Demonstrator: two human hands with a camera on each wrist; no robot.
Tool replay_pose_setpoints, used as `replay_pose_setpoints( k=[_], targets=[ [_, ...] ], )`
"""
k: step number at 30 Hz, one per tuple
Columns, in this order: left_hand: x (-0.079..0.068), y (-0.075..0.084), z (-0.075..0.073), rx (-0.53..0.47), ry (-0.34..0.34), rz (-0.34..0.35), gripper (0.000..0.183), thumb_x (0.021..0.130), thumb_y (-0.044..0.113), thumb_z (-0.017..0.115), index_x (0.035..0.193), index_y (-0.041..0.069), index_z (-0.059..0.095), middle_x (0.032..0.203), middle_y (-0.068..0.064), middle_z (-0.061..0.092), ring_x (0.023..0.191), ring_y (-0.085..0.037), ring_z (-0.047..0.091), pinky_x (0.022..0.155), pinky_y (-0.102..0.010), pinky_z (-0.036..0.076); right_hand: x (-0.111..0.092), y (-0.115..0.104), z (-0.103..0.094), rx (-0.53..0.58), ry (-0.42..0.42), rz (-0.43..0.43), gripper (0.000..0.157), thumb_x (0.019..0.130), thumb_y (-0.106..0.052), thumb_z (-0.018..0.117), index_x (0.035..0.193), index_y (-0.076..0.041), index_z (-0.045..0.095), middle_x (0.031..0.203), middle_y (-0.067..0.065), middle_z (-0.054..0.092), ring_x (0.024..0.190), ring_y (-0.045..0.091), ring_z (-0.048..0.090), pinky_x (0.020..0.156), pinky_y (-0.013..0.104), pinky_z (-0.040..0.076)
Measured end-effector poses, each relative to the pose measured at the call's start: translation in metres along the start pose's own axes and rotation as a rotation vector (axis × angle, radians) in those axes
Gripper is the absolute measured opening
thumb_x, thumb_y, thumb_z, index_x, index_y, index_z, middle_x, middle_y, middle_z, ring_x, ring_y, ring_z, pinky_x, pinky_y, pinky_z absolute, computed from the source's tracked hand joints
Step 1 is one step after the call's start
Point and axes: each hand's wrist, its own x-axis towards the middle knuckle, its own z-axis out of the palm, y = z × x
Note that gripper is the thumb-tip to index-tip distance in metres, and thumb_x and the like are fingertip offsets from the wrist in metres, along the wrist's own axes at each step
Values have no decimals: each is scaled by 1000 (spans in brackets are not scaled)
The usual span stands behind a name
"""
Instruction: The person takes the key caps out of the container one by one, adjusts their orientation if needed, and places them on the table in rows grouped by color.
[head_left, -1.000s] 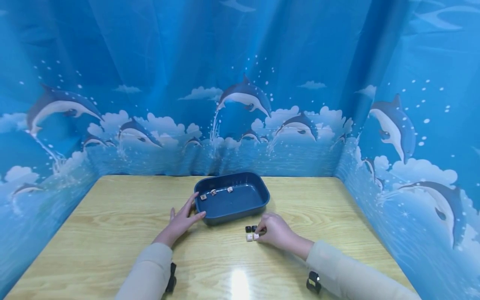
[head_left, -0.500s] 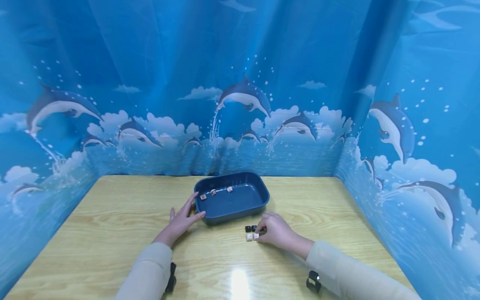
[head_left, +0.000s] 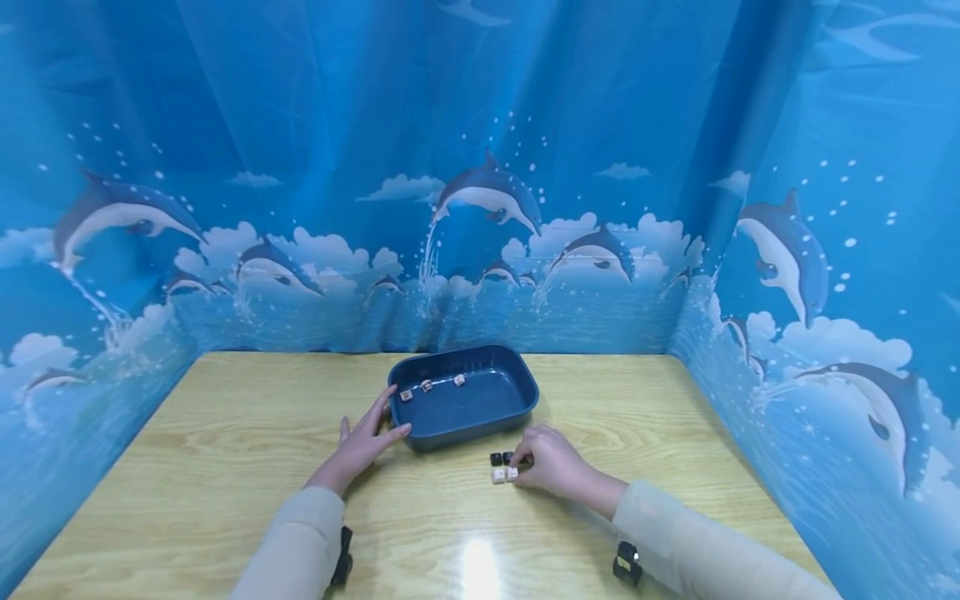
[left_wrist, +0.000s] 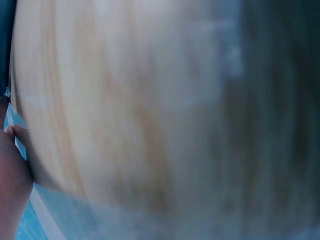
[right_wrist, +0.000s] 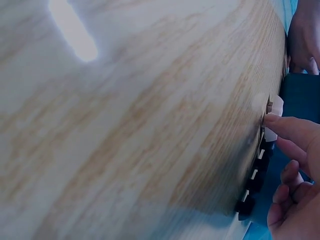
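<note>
My right hand [head_left: 553, 462] pinches a white keycap [head_left: 513, 473] at the table top between thumb and index finger. Left of it sits a second white keycap [head_left: 498, 476]. Just behind are two black keycaps [head_left: 496, 459], one partly covered by my fingers. In the right wrist view, several black keycaps [right_wrist: 256, 182] form a line below the pinched white keycap [right_wrist: 270, 134]. My left hand [head_left: 363, 439] touches the left end of a dark blue tray [head_left: 468, 434], thumb and fingers spread and fairly straight. Only a blurred edge of the left hand [left_wrist: 12, 187] shows in its wrist view.
Inside the tray, three small light keycaps [head_left: 460, 380] lie along its left and back side. The wood-grain table [head_left: 420, 533] reflects a bright light near its front. A blue dolphin-print curtain [head_left: 480, 250] closes off the back and sides.
</note>
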Motion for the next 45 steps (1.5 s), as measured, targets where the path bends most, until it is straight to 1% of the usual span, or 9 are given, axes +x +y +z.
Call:
replay_pose_setpoints(
  k=[9,16,23,28,33,36,40,43,45],
  targets=[
    [-1,1,1,9,0,-16,82,95,47,58,158,25,10,156,-18,27,143,-43,20,107,-60,-22,0,-1,0,0,-2,-5,17,65,-20,87,79,-18,77,70,-13,51,71,6,43,66,25,40],
    [-2,2,-1,12,-2,-10,81,96,45,58,158,22,11,155,-19,29,142,-43,20,107,-61,-22,0,1,0,9,-5,-13,17,66,-21,87,79,-19,76,70,-13,50,70,5,43,66,25,40],
    [-1,-1,-1,14,3,-8,81,96,47,57,158,24,11,155,-19,28,143,-42,20,107,-61,-22,3,-1,-9,63,-37,23,19,66,-21,87,83,-18,77,72,-11,53,71,7,45,63,24,41],
    [-2,-1,-2,19,1,-12,81,96,47,57,158,24,11,155,-20,27,143,-42,19,107,-61,-22,9,-4,-22,174,-76,28,23,70,-15,85,92,-13,78,76,-2,55,72,12,47,61,26,43],
    [-2,0,-2,10,0,-11,80,96,45,58,158,23,11,155,-20,28,143,-42,20,107,-61,-22,20,-5,-37,347,-120,-11,25,76,-8,82,100,-9,76,90,6,61,85,25,55,67,29,45],
    [-1,0,-1,7,0,-9,81,96,45,58,158,23,11,155,-20,28,143,-42,20,107,-61,-22,28,-4,-44,421,-131,-29,25,77,-8,82,102,-9,76,96,3,63,92,31,56,71,32,46],
    [-1,1,-2,7,2,-2,81,96,45,58,158,24,11,155,-19,28,142,-42,21,107,-61,-22,41,-3,-54,492,-137,-29,26,79,-9,81,105,-10,75,102,-4,64,97,28,58,77,36,50],
    [-2,2,-1,8,3,2,81,95,45,59,158,25,11,154,-19,29,142,-43,21,107,-60,-22,52,-1,-60,553,-151,-20,28,82,-8,79,109,-11,73,108,-2,65,101,30,59,83,37,52],
    [-2,2,-1,4,3,4,82,95,46,59,158,25,11,154,-19,29,142,-43,21,107,-60,-22,60,0,-63,587,-161,-16,29,83,-7,77,111,-11,72,111,0,65,104,34,60,86,35,53]
  ],
)
